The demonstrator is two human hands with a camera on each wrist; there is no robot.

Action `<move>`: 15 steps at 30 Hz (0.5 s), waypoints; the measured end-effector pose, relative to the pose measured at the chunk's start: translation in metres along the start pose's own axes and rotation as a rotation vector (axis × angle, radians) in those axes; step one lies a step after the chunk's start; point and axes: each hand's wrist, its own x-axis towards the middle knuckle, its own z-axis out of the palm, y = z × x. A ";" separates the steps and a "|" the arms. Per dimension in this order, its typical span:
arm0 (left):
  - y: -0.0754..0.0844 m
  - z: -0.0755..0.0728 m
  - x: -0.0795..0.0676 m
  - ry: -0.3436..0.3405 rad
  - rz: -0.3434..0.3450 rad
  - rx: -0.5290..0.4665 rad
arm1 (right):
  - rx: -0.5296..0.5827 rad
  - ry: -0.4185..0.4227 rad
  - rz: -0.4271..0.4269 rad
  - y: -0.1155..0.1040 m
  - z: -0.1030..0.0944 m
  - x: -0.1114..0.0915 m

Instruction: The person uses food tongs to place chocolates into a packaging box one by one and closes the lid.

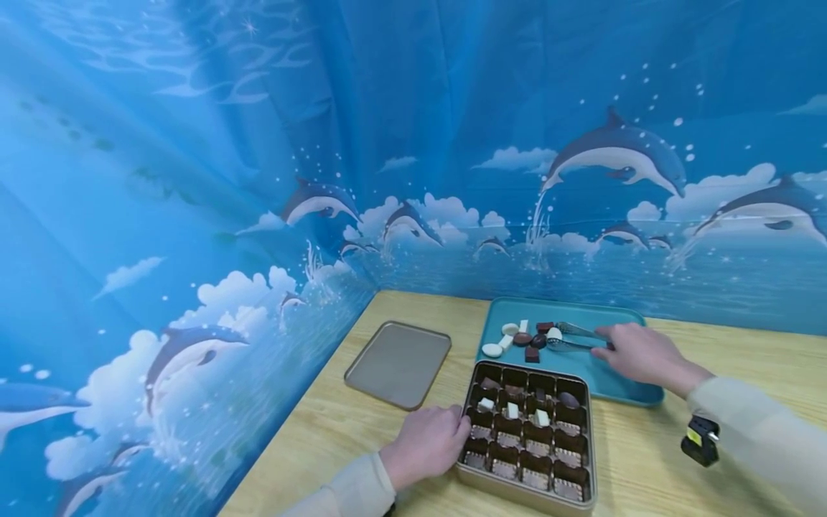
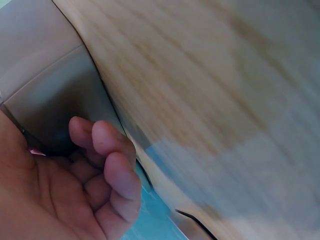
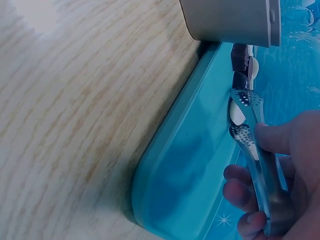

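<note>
My right hand (image 1: 642, 355) grips metal serving tongs (image 3: 267, 170) over the teal tray (image 1: 623, 380). Between the perforated tong ends sits a white oval chocolate (image 3: 237, 114). Several dark and white chocolates (image 1: 522, 339) lie around it on the tray. My left hand (image 1: 429, 441) holds the left side of a square tin (image 1: 526, 492), its fingers (image 2: 122, 185) curled against the outer wall; the thumb is hidden in the left wrist view. Inside the tin, a brown divided insert has dark chocolates along the far row and three white pieces (image 1: 512, 411) in the second row.
A flat metal lid (image 1: 399, 362) lies on the wooden table (image 1: 323, 438), left of the tray. The tin stands close against the tray's near edge. Behind the table hangs a blue dolphin-print curtain (image 1: 420, 143), which also runs along the left side.
</note>
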 end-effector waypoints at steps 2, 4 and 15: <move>0.000 0.000 0.000 0.001 0.002 0.004 | 0.002 0.004 -0.006 0.000 0.001 0.000; 0.000 0.001 0.000 0.001 0.004 0.003 | 0.007 0.006 -0.008 0.000 0.001 -0.001; 0.000 -0.001 0.000 0.000 0.002 0.004 | -0.001 0.053 -0.013 -0.001 0.001 -0.005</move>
